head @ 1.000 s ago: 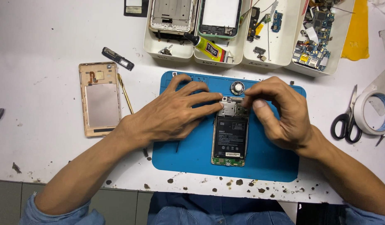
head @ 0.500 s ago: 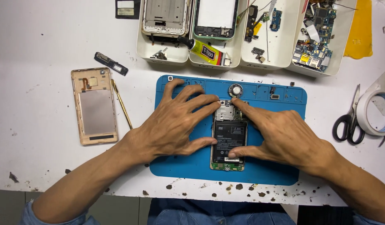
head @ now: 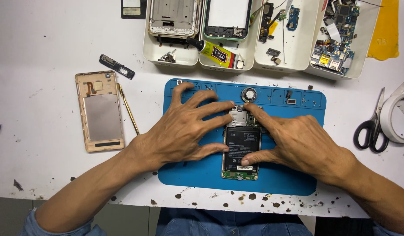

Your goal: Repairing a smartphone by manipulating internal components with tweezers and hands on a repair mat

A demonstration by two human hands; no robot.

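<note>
An opened phone (head: 240,150) with a black battery and bare circuit board lies face down on a blue work mat (head: 202,175). My left hand (head: 184,126) rests flat with spread fingers on the mat, its index finger and thumb touching the phone's left side. My right hand (head: 298,142) lies on the phone's right side, index finger pressing the metal shield at the top, thumb on the lower battery. A small round speaker part (head: 248,94) sits on the mat just above the phone.
A gold phone back cover (head: 99,111), a thin gold tool (head: 128,108) and a small black part (head: 117,66) lie left of the mat. White trays (head: 171,59) at the back hold phone frames, a yellow glue tube (head: 214,52) and circuit boards. Scissors (head: 373,126) and tape roll (head: 396,116) lie right.
My right hand has uncurled from pinching at the phone's top and now lies flat along its right side. My left hand has spread slightly. The phone stays put.
</note>
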